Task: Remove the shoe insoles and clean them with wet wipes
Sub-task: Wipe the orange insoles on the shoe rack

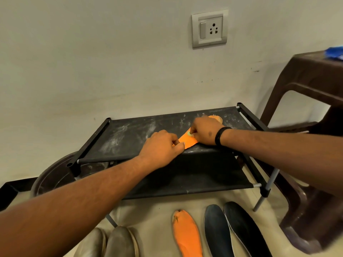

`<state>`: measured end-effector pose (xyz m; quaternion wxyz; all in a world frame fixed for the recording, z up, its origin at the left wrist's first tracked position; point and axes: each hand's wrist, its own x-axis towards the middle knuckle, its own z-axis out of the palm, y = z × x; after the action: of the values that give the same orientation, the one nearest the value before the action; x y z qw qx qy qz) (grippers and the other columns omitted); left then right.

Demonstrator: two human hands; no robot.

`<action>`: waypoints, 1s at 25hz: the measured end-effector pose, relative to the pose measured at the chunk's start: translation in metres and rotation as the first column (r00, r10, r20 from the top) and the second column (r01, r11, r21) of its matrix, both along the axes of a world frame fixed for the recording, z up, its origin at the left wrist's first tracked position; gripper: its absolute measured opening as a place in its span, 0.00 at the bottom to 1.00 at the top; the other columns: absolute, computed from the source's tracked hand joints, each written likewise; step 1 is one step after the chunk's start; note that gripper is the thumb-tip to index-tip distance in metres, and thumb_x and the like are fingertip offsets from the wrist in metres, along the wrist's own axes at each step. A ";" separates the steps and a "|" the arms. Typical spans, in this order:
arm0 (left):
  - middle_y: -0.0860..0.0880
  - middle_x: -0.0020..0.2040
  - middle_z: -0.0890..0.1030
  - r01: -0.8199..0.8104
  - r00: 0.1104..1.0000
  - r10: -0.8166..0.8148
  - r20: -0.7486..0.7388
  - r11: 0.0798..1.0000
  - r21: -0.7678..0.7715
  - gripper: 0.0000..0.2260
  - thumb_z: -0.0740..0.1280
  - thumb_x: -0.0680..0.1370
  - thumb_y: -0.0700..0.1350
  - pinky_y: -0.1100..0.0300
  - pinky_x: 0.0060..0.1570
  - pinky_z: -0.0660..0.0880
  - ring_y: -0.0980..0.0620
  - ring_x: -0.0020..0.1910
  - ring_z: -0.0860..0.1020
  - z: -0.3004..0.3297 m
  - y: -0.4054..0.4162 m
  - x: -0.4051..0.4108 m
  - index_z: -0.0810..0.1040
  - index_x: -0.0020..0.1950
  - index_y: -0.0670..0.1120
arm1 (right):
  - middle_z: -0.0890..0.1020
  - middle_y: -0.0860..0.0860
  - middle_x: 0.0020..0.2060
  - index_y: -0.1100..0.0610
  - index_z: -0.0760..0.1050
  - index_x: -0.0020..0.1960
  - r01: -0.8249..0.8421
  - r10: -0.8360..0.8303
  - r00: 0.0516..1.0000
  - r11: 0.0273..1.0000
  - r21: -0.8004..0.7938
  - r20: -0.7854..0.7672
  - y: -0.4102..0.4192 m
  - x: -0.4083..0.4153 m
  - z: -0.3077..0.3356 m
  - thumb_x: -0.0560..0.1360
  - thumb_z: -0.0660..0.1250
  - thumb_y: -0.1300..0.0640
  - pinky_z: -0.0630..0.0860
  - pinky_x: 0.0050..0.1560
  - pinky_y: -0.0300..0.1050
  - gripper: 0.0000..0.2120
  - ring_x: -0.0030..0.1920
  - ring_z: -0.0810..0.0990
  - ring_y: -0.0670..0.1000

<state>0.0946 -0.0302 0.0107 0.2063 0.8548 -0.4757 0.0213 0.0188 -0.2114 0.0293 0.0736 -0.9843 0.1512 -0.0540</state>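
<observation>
Here an orange insole (187, 140) lies flat on the dusty top shelf of a black shoe rack (130, 134), stretched between both of the person's hands. The left hand (160, 148) presses down on the end of that insole nearest the rack's front edge, fingers curled over it with the thumb laid along its side. The right hand (205, 129), with a black band (220, 135) at the wrist, covers the middle of the insole toward the rack's back right corner, fingers bent and pinching a small pale wad (189, 133) against the orange surface; whether that wad is a wipe cannot be told. The far tip of the insole peeks out past the right hand's knuckles. On the floor in front of the rack lie a second orange insole (186, 233) and, to its right, two dark insoles (232, 230) side by side. Also in front of the rack, further left, stands a pair of grey shoes (109, 242). A brown plastic chair (313, 86) stands right of the rack
</observation>
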 end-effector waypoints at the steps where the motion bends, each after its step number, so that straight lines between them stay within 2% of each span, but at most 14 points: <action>1: 0.51 0.32 0.78 -0.004 1.000 0.004 0.003 1.000 -0.008 0.16 0.58 0.72 0.63 0.48 0.39 0.79 0.52 0.37 0.78 0.000 0.001 0.000 0.75 0.33 0.54 | 0.84 0.52 0.52 0.55 0.82 0.56 -0.103 0.103 0.995 0.993 0.057 0.000 0.007 -0.002 -0.003 0.76 0.66 0.57 0.77 0.51 0.44 0.11 0.49 0.81 0.50; 2: 0.50 0.31 0.78 -0.005 1.000 0.005 0.005 1.000 -0.012 0.17 0.58 0.71 0.63 0.48 0.39 0.79 0.51 0.36 0.78 0.001 0.001 0.000 0.75 0.32 0.53 | 0.85 0.52 0.49 0.56 0.83 0.54 -0.175 0.177 0.984 0.976 0.126 -0.004 0.010 -0.007 -0.002 0.76 0.67 0.57 0.76 0.47 0.39 0.09 0.45 0.81 0.48; 4: 0.51 0.33 0.78 0.003 1.000 -0.003 -0.005 1.000 -0.003 0.18 0.59 0.72 0.63 0.48 0.40 0.79 0.51 0.38 0.78 0.001 0.000 0.000 0.79 0.36 0.52 | 0.85 0.51 0.49 0.55 0.84 0.54 -0.116 0.113 0.993 0.971 0.207 0.024 -0.004 -0.010 0.004 0.76 0.69 0.57 0.74 0.46 0.36 0.09 0.44 0.80 0.46; 5: 0.51 0.35 0.79 0.001 1.000 -0.001 -0.013 1.000 0.004 0.18 0.59 0.73 0.62 0.49 0.41 0.79 0.52 0.40 0.78 0.002 0.000 -0.001 0.80 0.38 0.51 | 0.85 0.51 0.51 0.54 0.83 0.54 -0.048 0.041 0.998 0.983 0.176 0.044 -0.013 -0.011 0.006 0.76 0.68 0.56 0.76 0.50 0.40 0.09 0.47 0.81 0.48; 6: 0.51 0.35 0.79 -0.001 1.000 0.001 -0.019 1.000 0.009 0.17 0.60 0.74 0.62 0.49 0.42 0.80 0.52 0.41 0.78 0.003 0.000 -0.002 0.81 0.40 0.51 | 0.84 0.50 0.54 0.53 0.83 0.55 0.009 -0.012 0.999 0.997 0.078 0.042 -0.017 -0.009 0.006 0.77 0.67 0.55 0.78 0.54 0.46 0.10 0.50 0.81 0.50; 7: 0.51 0.35 0.79 -0.004 1.000 0.004 -0.027 1.000 0.014 0.16 0.61 0.75 0.61 0.48 0.42 0.80 0.52 0.41 0.79 0.004 0.000 -0.003 0.81 0.40 0.51 | 0.84 0.51 0.55 0.53 0.83 0.56 0.009 -0.010 0.999 0.999 0.032 0.035 -0.013 -0.009 0.004 0.77 0.66 0.56 0.78 0.56 0.49 0.11 0.52 0.81 0.51; 10: 0.51 0.33 0.79 -0.006 0.999 0.007 -0.035 1.000 0.011 0.16 0.61 0.74 0.61 0.47 0.42 0.80 0.52 0.39 0.79 0.004 0.002 -0.004 0.80 0.38 0.51 | 0.85 0.51 0.51 0.57 0.83 0.55 -0.169 0.170 0.986 0.978 0.125 0.006 0.006 -0.010 -0.001 0.76 0.67 0.58 0.77 0.52 0.42 0.10 0.47 0.81 0.48; 12: 0.51 0.34 0.80 -0.004 0.999 0.004 -0.044 1.000 0.011 0.15 0.62 0.75 0.60 0.48 0.43 0.80 0.51 0.41 0.79 0.004 0.002 -0.002 0.80 0.38 0.52 | 0.85 0.50 0.51 0.54 0.83 0.55 -0.095 0.094 0.995 0.987 0.130 0.018 -0.002 -0.007 0.002 0.76 0.67 0.56 0.77 0.52 0.44 0.10 0.47 0.81 0.48; 14: 0.51 0.38 0.79 -0.010 0.999 0.011 -0.044 1.000 0.026 0.14 0.62 0.76 0.60 0.48 0.45 0.79 0.51 0.44 0.78 0.006 0.001 -0.005 0.80 0.40 0.53 | 0.84 0.50 0.52 0.52 0.82 0.55 -0.004 0.004 1.000 1.000 0.025 0.019 -0.005 -0.005 0.004 0.76 0.65 0.55 0.77 0.53 0.48 0.10 0.49 0.80 0.51; 17: 0.50 0.47 0.77 -0.106 0.991 0.097 0.091 0.989 0.106 0.18 0.59 0.75 0.65 0.49 0.50 0.76 0.49 0.49 0.76 0.007 0.002 -0.008 0.79 0.48 0.54 | 0.84 0.51 0.44 0.56 0.84 0.51 -0.159 0.163 0.986 0.979 0.127 -0.020 0.012 -0.006 0.001 0.76 0.66 0.57 0.75 0.45 0.42 0.08 0.43 0.80 0.49; 18: 0.49 0.49 0.76 -0.163 0.978 0.141 0.151 0.976 0.143 0.20 0.58 0.75 0.66 0.49 0.51 0.75 0.48 0.50 0.76 0.008 0.003 -0.009 0.79 0.51 0.53 | 0.85 0.50 0.44 0.55 0.84 0.51 -0.168 0.172 0.985 0.974 0.150 -0.013 0.010 -0.005 0.001 0.76 0.67 0.56 0.75 0.46 0.42 0.08 0.43 0.80 0.48; 21: 0.47 0.52 0.77 -0.242 0.959 0.199 0.203 0.947 0.213 0.24 0.56 0.77 0.68 0.48 0.53 0.74 0.47 0.51 0.77 0.013 0.000 -0.014 0.77 0.57 0.51 | 0.84 0.51 0.52 0.54 0.82 0.56 -0.011 0.011 1.000 1.000 0.011 0.002 -0.003 -0.002 0.004 0.77 0.64 0.55 0.77 0.53 0.47 0.12 0.49 0.81 0.52; 22: 0.48 0.51 0.78 -0.242 0.961 0.197 0.195 0.941 0.237 0.24 0.56 0.77 0.68 0.47 0.54 0.74 0.47 0.51 0.77 0.014 -0.001 -0.014 0.77 0.58 0.51 | 0.84 0.52 0.51 0.55 0.82 0.56 -0.029 0.029 1.000 0.999 0.014 -0.003 -0.001 -0.002 0.002 0.77 0.64 0.56 0.78 0.52 0.46 0.12 0.49 0.81 0.52; 25: 0.49 0.49 0.79 -0.216 0.976 0.199 0.086 0.936 0.278 0.22 0.57 0.78 0.66 0.46 0.56 0.74 0.48 0.49 0.77 0.016 -0.002 -0.013 0.76 0.57 0.51 | 0.85 0.50 0.46 0.56 0.83 0.54 -0.178 0.184 0.982 0.979 0.104 -0.047 0.017 -0.006 0.004 0.76 0.66 0.58 0.73 0.41 0.35 0.10 0.42 0.80 0.47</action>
<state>0.0818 -0.0317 0.0268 0.0638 0.9200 -0.3866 -0.0016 0.0128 -0.1942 0.0336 0.1227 -0.9902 0.0655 -0.0119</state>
